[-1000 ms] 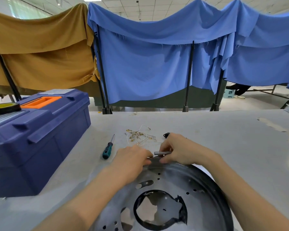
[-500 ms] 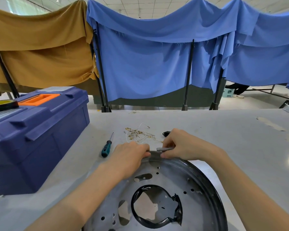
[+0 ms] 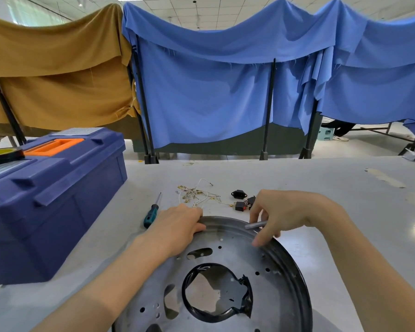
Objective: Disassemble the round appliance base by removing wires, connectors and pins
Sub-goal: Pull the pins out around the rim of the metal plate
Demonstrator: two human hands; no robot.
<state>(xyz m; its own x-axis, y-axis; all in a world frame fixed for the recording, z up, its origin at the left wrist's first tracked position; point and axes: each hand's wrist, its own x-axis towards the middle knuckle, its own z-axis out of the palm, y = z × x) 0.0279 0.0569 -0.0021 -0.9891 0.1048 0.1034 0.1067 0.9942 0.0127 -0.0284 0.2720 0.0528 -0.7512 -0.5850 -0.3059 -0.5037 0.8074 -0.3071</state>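
The round metal appliance base (image 3: 228,255) lies on the table in front of me, dark-rimmed, with a large ragged centre hole and several small holes. My left hand (image 3: 177,228) grips its far rim, fingers curled over the edge. My right hand (image 3: 283,214) pinches a short grey metal pin (image 3: 255,225) just above the rim's far right part. Beyond the base lie a loose bundle of white wires with brass terminals (image 3: 197,194) and black connectors (image 3: 241,203).
A blue toolbox with an orange handle (image 3: 48,195) stands at the left, a yellow tape roll (image 3: 3,155) on its lid. A teal-handled screwdriver (image 3: 152,212) lies between the toolbox and the base. Blue and tan cloth screens hang behind the table's far edge.
My right hand has lifted and moved right along the rim with the pin, uncovering the black connectors behind it. My left hand keeps its hold on the far rim.
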